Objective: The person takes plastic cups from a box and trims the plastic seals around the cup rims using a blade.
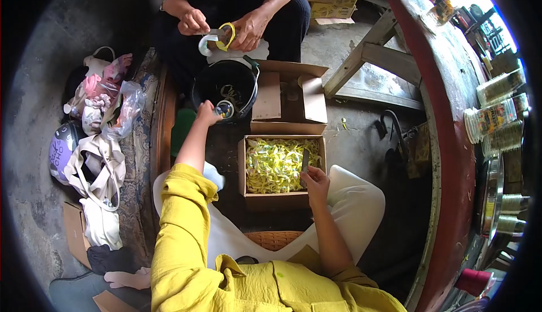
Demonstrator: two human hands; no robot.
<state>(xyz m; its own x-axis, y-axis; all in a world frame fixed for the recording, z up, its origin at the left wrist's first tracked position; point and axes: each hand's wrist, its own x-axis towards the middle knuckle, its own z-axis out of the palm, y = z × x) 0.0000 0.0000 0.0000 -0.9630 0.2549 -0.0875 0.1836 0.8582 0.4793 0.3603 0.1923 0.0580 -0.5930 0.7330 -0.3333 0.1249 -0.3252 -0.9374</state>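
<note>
My left hand (pixel 209 114) is closed on a small round cup (pixel 224 109) at the front rim of the black bucket (pixel 206 86). Yellowish strips lie inside the bucket. My right hand (pixel 315 182) grips a flat grey blade (pixel 305 159), held upright over the right side of a cardboard box (pixel 244 168). Many yellow-green and white strips (pixel 274 162) fill that box. Behind it stands an open cardboard box (pixel 266 96) with its flaps up.
Across from me a person's hands (pixel 248 30) hold a blade and a yellow ring-shaped piece (pixel 227 36). Bags and a purple helmet (pixel 61 153) lie at left. A red-edged table (pixel 451 143) with stacked plastic cups (pixel 497 120) runs along the right.
</note>
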